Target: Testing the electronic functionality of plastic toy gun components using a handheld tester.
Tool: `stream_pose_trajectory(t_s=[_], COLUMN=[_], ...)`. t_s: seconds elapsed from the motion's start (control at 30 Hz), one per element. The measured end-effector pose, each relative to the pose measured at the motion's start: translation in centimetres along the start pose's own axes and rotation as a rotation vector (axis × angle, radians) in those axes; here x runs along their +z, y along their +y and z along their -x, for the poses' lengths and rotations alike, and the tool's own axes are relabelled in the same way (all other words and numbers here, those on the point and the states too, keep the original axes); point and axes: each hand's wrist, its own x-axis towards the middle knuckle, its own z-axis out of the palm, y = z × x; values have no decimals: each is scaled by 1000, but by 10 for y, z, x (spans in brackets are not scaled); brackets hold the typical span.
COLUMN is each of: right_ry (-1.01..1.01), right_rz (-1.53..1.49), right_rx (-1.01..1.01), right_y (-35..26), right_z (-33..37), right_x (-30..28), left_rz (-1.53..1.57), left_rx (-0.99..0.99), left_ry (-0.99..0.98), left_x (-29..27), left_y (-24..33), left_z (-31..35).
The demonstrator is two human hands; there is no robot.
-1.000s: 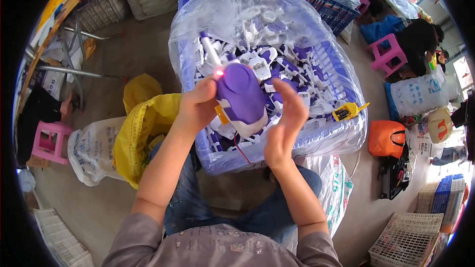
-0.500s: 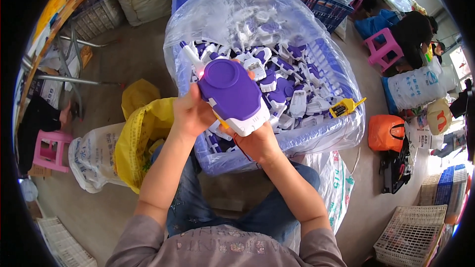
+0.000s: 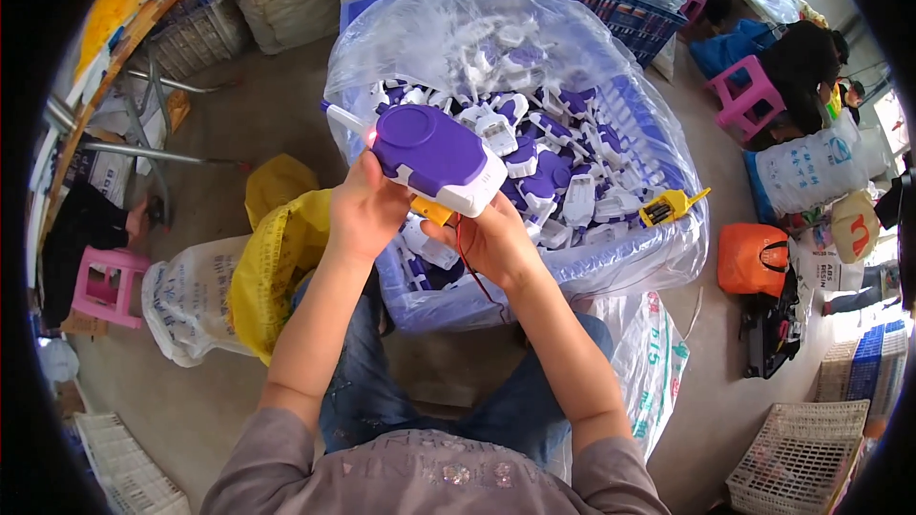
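A purple-and-white plastic handset (image 3: 429, 148) with a stubby white antenna is held over the near left part of the bin, tilted with the antenna toward the far left. A small red light glows at the antenna's base. My left hand (image 3: 370, 205) is closed round its left side. At the white lower end, my right hand (image 3: 496, 240) grips it, with some fingers hidden beneath. Under the handset a yellow piece (image 3: 432, 211) shows between my hands, and a thin red wire (image 3: 468, 262) hangs down from there.
Many similar handsets (image 3: 544, 172) fill a blue, plastic-lined bin (image 3: 658, 272). A yellow battery holder (image 3: 673, 207) rests at its right edge. A yellow sack (image 3: 267, 277) stands at my left, an orange bag (image 3: 754, 257) at right. Pink stools (image 3: 747, 100) and other people are farther off.
Both hands have turned the handset counterclockwise, its antenna swinging left, and the yellow piece and red wire beneath it show more. My right hand has shifted slightly lower along the white end.
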Motion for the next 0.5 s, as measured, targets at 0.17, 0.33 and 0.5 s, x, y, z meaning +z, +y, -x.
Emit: stream_pose_trajectory(t_s=[0.17,0.33,0.5], right_ry=[153,410,217], right_rz=[24,1027,1759], right_rx=[64,58,466], right_y=[16,45,69], right_z=[-13,-28,-22], right_x=[-18,-51,-99], left_rz=[-119,-512,-1271], left_rx=[167,235,-511], left_ry=[35,80,340], left_x=[23,-6,-47], left_y=[33,103,127], left_z=[-14,11,64])
